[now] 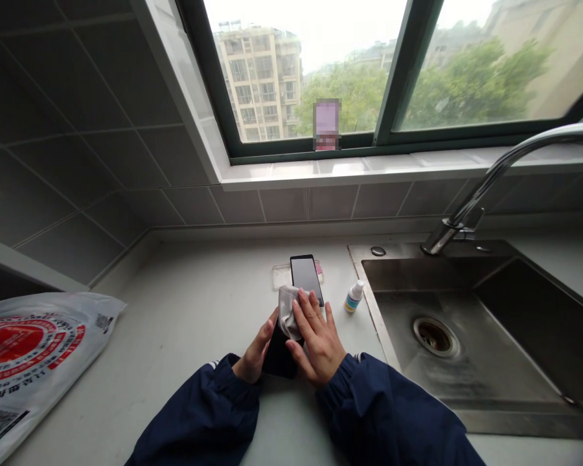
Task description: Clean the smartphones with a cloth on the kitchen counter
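Note:
My left hand [257, 349] grips the left edge of a dark, flat, phone-like device [278, 360], tilted above the counter. A light grey cloth [287, 309] lies over the upper part of this device. My right hand [317, 336] presses the cloth against it, fingers stretched over the cloth and thumb low across the device. Just beyond, a smartphone [305, 273] with a pale, reflecting screen lies on the counter. Partly under it is a clear phone case [280, 277] with a pink patch. To the right of my right hand stands a small white-capped spray bottle [354, 297] with a blue and yellow label.
A steel sink [466, 285] with a drain [436, 336] and a chrome faucet [471, 191] is on the right. At the left, a white plastic bag [39, 349] with red print lies on the pale counter [184, 310]. Behind are a tiled wall and a window sill [350, 169].

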Demonstrator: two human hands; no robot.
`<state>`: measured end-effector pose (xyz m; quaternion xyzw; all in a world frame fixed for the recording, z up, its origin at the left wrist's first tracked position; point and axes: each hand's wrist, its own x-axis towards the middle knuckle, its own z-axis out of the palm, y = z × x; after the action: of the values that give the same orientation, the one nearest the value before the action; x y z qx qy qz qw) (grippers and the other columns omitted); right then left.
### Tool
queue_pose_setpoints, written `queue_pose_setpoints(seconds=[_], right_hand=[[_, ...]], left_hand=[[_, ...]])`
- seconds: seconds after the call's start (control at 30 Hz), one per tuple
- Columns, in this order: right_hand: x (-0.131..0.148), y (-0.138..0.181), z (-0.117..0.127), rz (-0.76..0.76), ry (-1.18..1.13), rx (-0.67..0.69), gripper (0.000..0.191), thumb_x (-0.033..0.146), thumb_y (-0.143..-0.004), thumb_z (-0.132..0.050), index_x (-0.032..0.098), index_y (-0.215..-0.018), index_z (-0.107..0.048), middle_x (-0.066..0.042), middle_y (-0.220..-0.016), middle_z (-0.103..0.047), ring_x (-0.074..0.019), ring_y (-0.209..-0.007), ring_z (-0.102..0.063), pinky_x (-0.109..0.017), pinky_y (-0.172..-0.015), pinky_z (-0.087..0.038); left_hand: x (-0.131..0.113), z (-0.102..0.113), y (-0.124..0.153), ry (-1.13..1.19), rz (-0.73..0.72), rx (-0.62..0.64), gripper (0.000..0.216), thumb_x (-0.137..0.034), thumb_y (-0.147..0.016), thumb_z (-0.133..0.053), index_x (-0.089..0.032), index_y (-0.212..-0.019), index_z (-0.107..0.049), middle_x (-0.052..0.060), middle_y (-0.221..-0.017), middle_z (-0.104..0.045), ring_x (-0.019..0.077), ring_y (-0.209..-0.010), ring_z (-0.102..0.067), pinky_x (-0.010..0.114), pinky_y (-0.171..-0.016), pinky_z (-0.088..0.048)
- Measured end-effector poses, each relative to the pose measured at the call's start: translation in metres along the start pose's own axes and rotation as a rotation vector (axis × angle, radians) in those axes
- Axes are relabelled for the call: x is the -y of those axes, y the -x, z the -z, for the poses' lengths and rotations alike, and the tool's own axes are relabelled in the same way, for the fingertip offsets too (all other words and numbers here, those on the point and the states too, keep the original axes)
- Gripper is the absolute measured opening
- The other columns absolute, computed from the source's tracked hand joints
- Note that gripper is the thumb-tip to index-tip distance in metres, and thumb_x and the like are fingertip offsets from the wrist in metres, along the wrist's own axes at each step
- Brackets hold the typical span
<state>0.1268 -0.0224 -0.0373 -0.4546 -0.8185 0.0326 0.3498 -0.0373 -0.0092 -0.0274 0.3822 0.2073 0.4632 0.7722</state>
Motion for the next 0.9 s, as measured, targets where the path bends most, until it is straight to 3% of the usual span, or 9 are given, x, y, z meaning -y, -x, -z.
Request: queue_pose_setpoints(seconds=[0.17, 0.37, 0.57, 0.67, 0.9], right_hand=[[0.003, -0.001, 0.002, 0.038, 0.013, -0.014, 0.076, 0.029, -0.096, -0.045, 0.012, -0.158, -0.007, -0.020, -0.162, -0.017, -0.0376, -0.151, -0.007, -0.068, -0.115, -0.018], [0.005, -0.003, 0.002, 0.112, -0.011, 0.029, 0.076, 0.032, -0.096, -0.047, 0.008, -0.158, -0.008, -0.021, -0.161, -0.016, -0.0359, -0.151, -0.010, -0.061, -0.115, -0.027], [0.015, 0.000, -0.001, 0.187, -0.033, 0.191, 0.075, 0.040, -0.095, -0.052, 0.007, -0.155, -0.021, -0.019, -0.162, -0.017, -0.0356, -0.151, -0.009, -0.058, -0.119, -0.023], [0.020, 0.002, -0.001, 0.236, -0.061, 0.240, 0.073, 0.044, -0.095, -0.052, 0.009, -0.154, -0.028, -0.016, -0.162, -0.020, -0.0337, -0.151, -0.011, -0.055, -0.121, -0.020], [0.024, 0.007, 0.000, 0.356, -0.151, 0.194, 0.055, 0.045, -0.100, -0.042, 0.011, -0.143, -0.047, -0.010, -0.156, -0.038, -0.0270, -0.150, -0.021, -0.049, -0.124, -0.015]], left_hand=[[-0.001, -0.004, -0.001, -0.010, 0.002, -0.004, 0.058, -0.053, -0.095, -0.046, -0.023, -0.143, -0.051, 0.004, -0.156, -0.040, 0.0293, -0.151, -0.016, 0.044, -0.124, -0.007], [-0.003, -0.004, -0.001, 0.054, 0.028, -0.056, 0.061, -0.055, -0.090, -0.055, -0.021, -0.141, -0.054, 0.007, -0.152, -0.046, 0.0307, -0.151, -0.015, 0.045, -0.125, -0.008], [-0.004, -0.002, -0.003, 0.286, 0.091, -0.158, 0.079, -0.064, -0.087, -0.053, -0.010, -0.145, -0.045, 0.019, -0.139, -0.057, 0.0354, -0.140, -0.041, 0.050, -0.120, -0.025], [-0.008, -0.006, -0.004, 0.367, 0.121, -0.189, 0.085, -0.072, -0.086, -0.045, -0.011, -0.144, -0.043, 0.022, -0.132, -0.061, 0.0374, -0.127, -0.055, 0.054, -0.111, -0.037], [-0.024, -0.009, -0.004, 0.316, 0.071, -0.264, 0.080, -0.075, -0.086, -0.038, -0.017, -0.141, -0.044, 0.020, -0.125, -0.064, 0.0331, -0.106, -0.067, 0.053, -0.095, -0.050]])
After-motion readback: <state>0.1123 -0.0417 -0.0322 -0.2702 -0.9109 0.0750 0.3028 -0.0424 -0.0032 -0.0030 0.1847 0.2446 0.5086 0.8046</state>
